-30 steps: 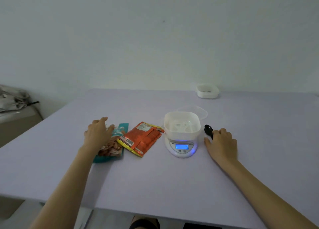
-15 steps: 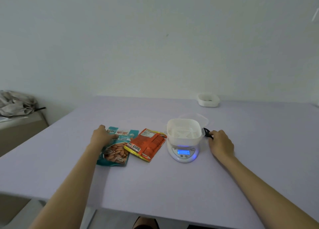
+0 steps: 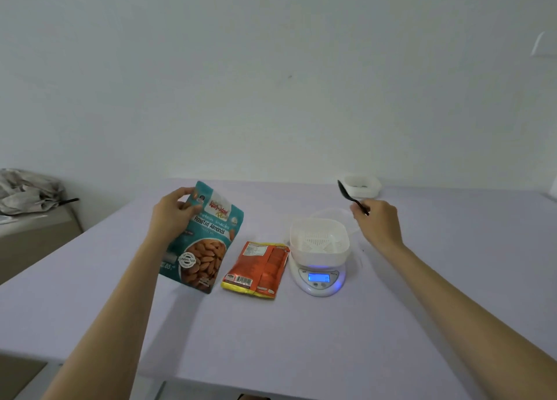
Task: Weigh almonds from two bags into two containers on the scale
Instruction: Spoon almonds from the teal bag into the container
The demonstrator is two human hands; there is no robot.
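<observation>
head | your left hand (image 3: 173,215) grips teal bag (image 3: 205,242) at top corner, upright | right hand (image 3: 378,223) pinches spoon (image 3: 351,197), bowl up, behind basket (image 3: 319,242) on scale (image 3: 319,277) | orange bag (image 3: 259,268) flat between teal bag and scale | tub (image 3: 361,185) at far table (image 3: 301,339) edge, well apart

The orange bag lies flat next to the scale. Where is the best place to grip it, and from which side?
The orange bag lies flat, its far end close to the scale, and the teal bag crowds its left. So probably pinch the free near yellow edge, coming from the person's side.
</observation>
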